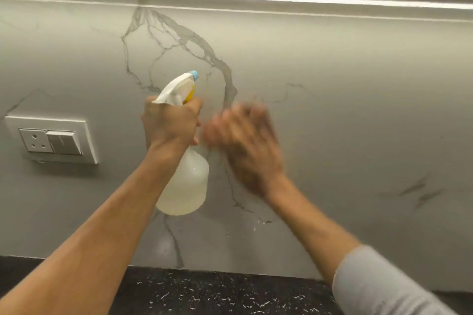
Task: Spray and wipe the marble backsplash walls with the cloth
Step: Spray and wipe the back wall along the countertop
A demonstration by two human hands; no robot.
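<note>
Left hand fist-tight round spray bottle neck, nozzle at marble backsplash. Right hand blurred, fingers spread, holding nothing.

The left hand is raised at the centre, fingers curled tight in a grip, its bare forearm running down toward seven o'clock. The right hand, just beside it at three o'clock, is blurred, fingers spread and fairly straight, pointing toward eleven. Its forearm drops toward five o'clock into a grey sleeve.
</note>
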